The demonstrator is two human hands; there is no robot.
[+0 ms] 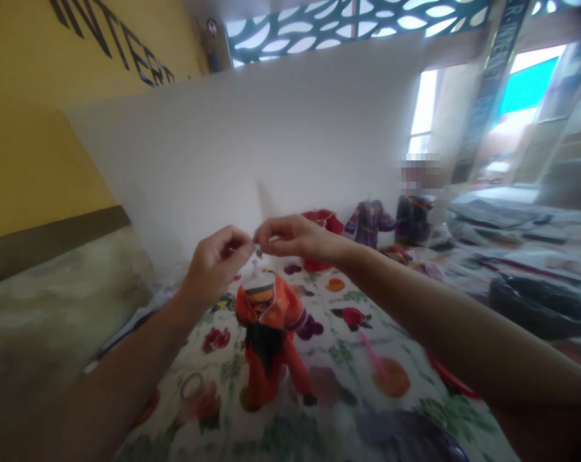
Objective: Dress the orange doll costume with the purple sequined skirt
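Note:
My left hand (pixel 219 258) and my right hand (pixel 297 239) meet in front of me, the fingertips of both pinched together. Between them is a small silvery piece (pixel 258 252), partly covered by the fingers and too small to name. Just below stands a miniature orange outfit (pixel 271 305) with trousers, a black front panel and bead-like trim. A pale neck-like post (pixel 256 273) rises from its collar, close under my fingertips.
A fruit-patterned tablecloth (pixel 338 353) covers the table. Behind are a small red garment (pixel 326 221), a purple one (pixel 370 221) and a white board (pixel 223 160). A pink stick (pixel 373 353) and a ring (pixel 192 386) lie nearer; a black plastic bag (pixel 535 305) sits right.

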